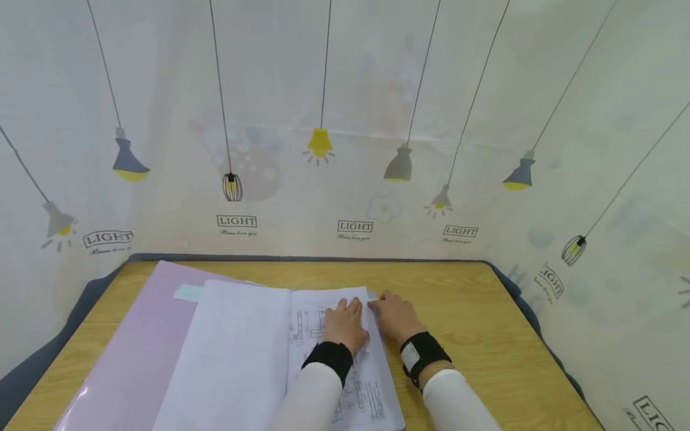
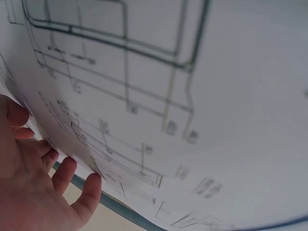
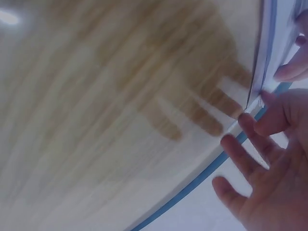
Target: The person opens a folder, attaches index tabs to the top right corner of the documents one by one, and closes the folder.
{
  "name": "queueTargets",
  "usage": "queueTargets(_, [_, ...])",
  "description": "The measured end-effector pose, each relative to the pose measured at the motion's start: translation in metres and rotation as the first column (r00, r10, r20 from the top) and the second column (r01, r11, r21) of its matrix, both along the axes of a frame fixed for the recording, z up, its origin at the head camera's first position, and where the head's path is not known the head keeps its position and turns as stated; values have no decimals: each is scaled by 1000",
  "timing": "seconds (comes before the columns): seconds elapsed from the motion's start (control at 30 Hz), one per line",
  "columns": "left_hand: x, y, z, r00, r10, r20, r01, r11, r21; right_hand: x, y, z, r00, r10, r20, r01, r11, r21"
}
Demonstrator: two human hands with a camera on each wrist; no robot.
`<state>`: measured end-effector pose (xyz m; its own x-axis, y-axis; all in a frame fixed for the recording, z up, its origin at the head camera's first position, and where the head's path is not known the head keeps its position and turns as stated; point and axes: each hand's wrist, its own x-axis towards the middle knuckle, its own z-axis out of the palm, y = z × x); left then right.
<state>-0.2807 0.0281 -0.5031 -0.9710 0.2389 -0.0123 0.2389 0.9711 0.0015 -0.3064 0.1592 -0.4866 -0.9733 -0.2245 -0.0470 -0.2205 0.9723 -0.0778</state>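
Observation:
On the table lies a bound stack of papers [image 1: 242, 353], spread out with a blank left page and a right page [image 1: 372, 383] of line drawings. My left hand [image 1: 347, 326] rests on the printed page near its outer edge, fingers extended. Close beside it, my right hand [image 1: 396, 314] is at the page's upper right edge, bent fingertips against a small pale strip [image 3: 261, 102]. Whether thumb and index pinch that strip is unclear. The left wrist view shows the drawings large, with the left hand's fingers [image 2: 89, 192] near the page.
A glossy purple folder cover [image 1: 124, 347] lies under the blank page on the left. A light blue strip [image 1: 188, 293] sticks out from that page's edge. The wood-patterned table [image 1: 485, 347] has a grey edge; a lamp-print curtain [image 1: 280, 90] hangs behind.

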Motion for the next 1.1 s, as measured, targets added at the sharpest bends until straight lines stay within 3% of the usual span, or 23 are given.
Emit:
queueTargets(0.13, [0,0,-2,1000,3,-14,-3,1000,-29,-2,9,2,999,-47,-11,48,995,83])
queueTargets(0.37, [-1,-4,-8,1000,-13,-24,12,1000,-22,-3,14,5,998,-63,11,62,996,70])
queueTargets(0.53, [2,-11,-2,998,-60,16,58,996,74,-4,17,2,998,-59,7,59,997,50])
queueTargets(0.63, [6,-17,6,987,-117,108,92,973,212,-2,19,3,998,-52,-19,53,997,56])
queueTargets(0.73, [14,-27,17,963,-176,202,94,928,360,-1,20,3,998,-67,-14,68,996,51])
queueTargets(0.83, [29,-44,29,948,-208,242,87,898,431,-1,20,2,996,-85,28,84,996,18])
queueTargets(1.0, [54,-88,50,949,-213,234,96,899,427,-5,18,0,996,-64,59,65,998,-2])
queueTargets(1.1, [65,-116,59,964,-163,211,65,910,410,-6,18,2,996,-61,60,61,998,0])
